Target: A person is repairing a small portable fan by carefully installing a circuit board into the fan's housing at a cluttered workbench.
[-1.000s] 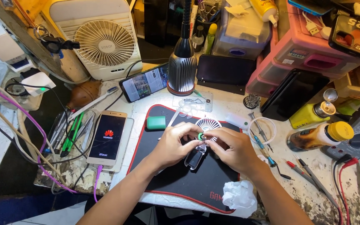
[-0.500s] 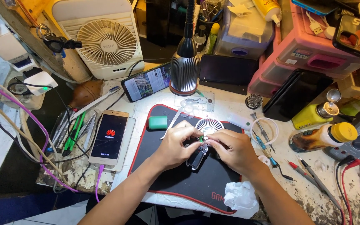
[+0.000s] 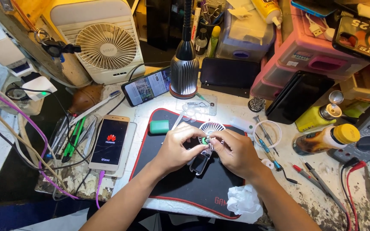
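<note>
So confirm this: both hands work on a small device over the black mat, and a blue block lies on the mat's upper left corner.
Not quite: the block is green, not blue, as the head view shows. The rest holds: both hands, left and right, work on the small device over the black mat.

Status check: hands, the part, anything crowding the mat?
Left hand and right hand pinch a small fan part over the black mat. Green eraser and crumpled tissue lie apart.
</note>
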